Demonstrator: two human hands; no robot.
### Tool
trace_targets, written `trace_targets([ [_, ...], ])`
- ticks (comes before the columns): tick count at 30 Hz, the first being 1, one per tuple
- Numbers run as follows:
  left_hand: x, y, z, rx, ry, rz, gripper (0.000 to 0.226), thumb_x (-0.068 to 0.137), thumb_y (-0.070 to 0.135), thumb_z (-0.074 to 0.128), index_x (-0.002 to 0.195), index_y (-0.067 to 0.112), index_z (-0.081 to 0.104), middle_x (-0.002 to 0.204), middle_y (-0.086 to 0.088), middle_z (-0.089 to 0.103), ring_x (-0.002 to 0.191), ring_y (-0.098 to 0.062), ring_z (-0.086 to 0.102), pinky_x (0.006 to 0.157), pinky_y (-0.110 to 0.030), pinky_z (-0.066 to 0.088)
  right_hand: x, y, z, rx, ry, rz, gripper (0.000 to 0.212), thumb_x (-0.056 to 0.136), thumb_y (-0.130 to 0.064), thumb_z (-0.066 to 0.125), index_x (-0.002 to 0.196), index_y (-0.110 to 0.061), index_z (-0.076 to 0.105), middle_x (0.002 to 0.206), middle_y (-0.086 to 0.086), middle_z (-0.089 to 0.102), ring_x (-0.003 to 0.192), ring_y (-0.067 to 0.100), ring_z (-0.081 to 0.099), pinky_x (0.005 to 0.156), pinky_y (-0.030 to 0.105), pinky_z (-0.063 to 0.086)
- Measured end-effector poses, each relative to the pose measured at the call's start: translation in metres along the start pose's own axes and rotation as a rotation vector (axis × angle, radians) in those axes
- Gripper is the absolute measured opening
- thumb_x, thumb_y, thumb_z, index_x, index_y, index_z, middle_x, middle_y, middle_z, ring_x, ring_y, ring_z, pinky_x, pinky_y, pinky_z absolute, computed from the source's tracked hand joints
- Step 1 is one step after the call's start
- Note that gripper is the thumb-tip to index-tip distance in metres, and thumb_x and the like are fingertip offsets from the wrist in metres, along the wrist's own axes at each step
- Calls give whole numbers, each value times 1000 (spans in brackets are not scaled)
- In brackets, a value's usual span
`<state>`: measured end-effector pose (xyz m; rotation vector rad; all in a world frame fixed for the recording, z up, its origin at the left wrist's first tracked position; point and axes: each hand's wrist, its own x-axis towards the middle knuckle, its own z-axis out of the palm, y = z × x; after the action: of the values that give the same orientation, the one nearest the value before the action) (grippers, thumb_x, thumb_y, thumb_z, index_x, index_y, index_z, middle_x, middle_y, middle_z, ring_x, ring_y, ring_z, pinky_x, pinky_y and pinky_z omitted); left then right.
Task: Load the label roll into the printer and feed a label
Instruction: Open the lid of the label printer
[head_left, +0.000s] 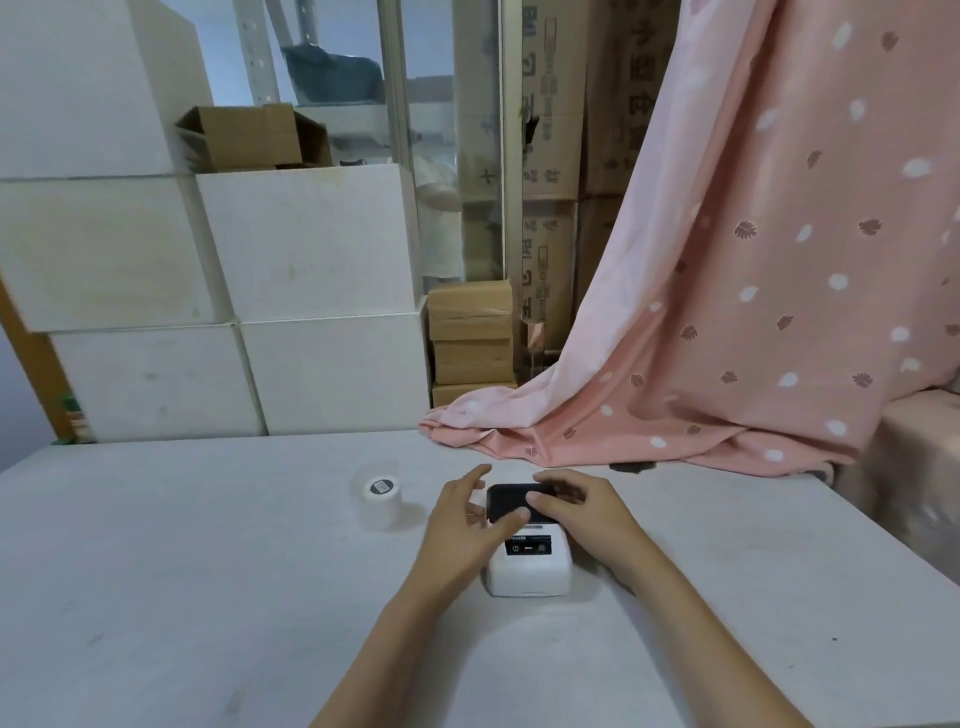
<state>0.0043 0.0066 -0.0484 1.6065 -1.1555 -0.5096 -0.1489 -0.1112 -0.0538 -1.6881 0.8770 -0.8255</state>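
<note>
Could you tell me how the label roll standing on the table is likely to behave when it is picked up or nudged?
The label roll stands on its flat end, apart from the printer, so it probably stays put when nudged. Tipped on its side, the round shape would likely roll across the table. It seems wrapped in clear film, so it may feel slippery.

Both bare forearms reach forward from the bottom edge, angling in toward each other; the left hand (464, 525) is loosely spread, index finger stretched ahead, thumb pointing right; the right hand (582, 512) lies palm-down with fingers curled leftward; the thumbs nearly meet, apart or touching I cannot tell.
</note>
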Motion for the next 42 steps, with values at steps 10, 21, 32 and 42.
trace_targets([
  [10,-14,6,13,442,-63,121,125,57,74,72,156,43,1,141,9,35,133,-11,34,117,-38,25,-4,0,3,-57,155,25,23,84,-34,79,106,-27,75,111,-7,72,103,20,69,98,42,56],
  [21,-5,-6,9,173,-37,40,114,62,53,81,156,38,18,130,16,46,128,-6,45,105,-26,39,-34,-2,-1,-205,-49,-83,70,83,-18,62,147,-38,44,138,-16,47,107,9,58,95,24,48],
  [32,-5,-5,9,199,31,18,110,57,53,89,149,25,37,127,15,48,119,-3,49,93,-18,39,-32,-5,-5,-316,-127,-82,82,85,-18,66,154,-48,32,142,-17,35,106,11,59,98,22,46],
  [42,-7,-5,3,148,5,7,84,58,38,89,132,29,51,126,13,54,107,1,56,71,0,43,-35,-4,-10,-240,-93,-94,77,74,-29,68,145,-49,44,136,-17,42,120,9,52,102,25,43],
])
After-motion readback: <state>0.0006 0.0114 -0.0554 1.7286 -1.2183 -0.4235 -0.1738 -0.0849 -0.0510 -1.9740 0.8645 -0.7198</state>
